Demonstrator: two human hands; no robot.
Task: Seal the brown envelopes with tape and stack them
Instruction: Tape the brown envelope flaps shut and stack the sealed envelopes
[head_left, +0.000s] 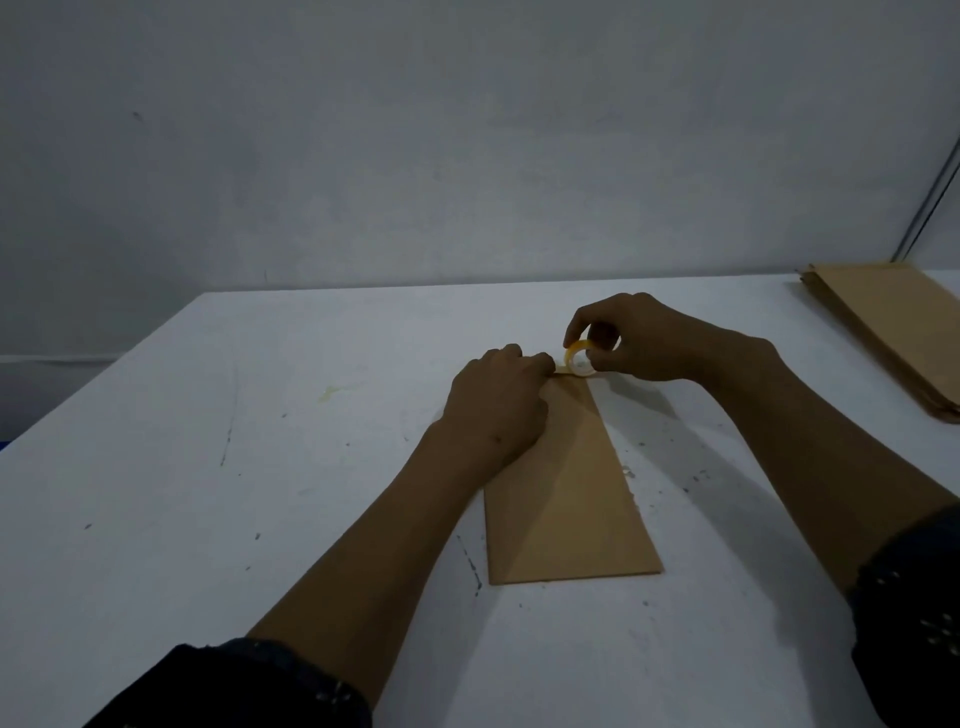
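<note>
A long brown envelope (566, 488) lies flat on the white table (208, 467), its far end under my hands. My right hand (644, 338) grips a small roll of yellowish clear tape (579, 358) standing at the envelope's far end. My left hand (498, 400) rests on the envelope's far left part, its fingertips pinching the tape's free end against the paper next to the roll. The envelope's flap is hidden by my hands.
A stack of brown envelopes (883, 332) lies at the table's right edge. A grey wall rises just behind the table. The table's left edge runs diagonally toward me. Small marks and a yellowish stain (332, 392) dot the surface.
</note>
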